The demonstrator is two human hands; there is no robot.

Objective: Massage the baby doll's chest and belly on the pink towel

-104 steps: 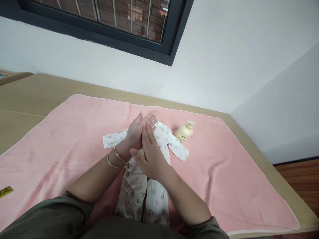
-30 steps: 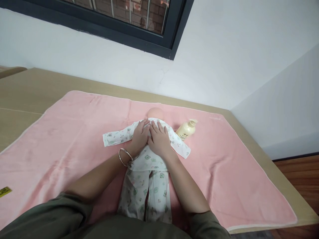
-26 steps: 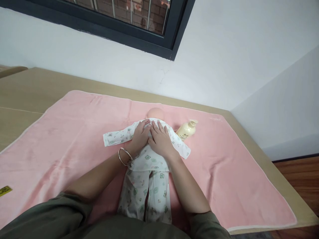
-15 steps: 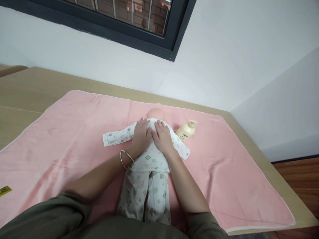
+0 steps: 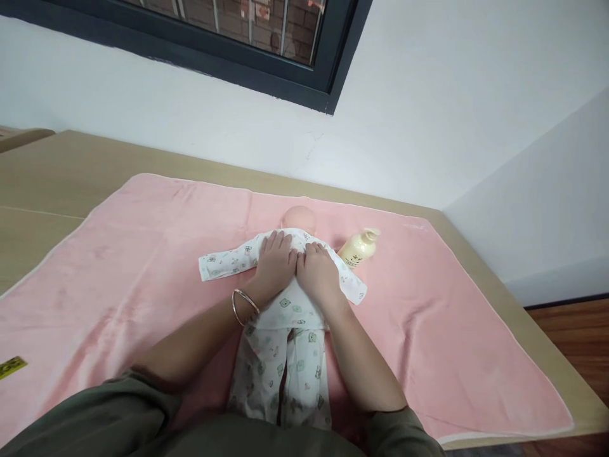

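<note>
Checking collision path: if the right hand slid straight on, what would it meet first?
Past the white top beneath it, the right hand would probably meet the doll's head; depth unclear.

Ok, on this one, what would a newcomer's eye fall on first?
Probably the doll lying in the middle, with the left hand and right hand side by side on its printed white shirt. Next, the broad pink blanket spread beneath it, and the pale yellow bottle by the sleeve on the right. The dark-framed window also stands out at the top against the white wall.
</note>
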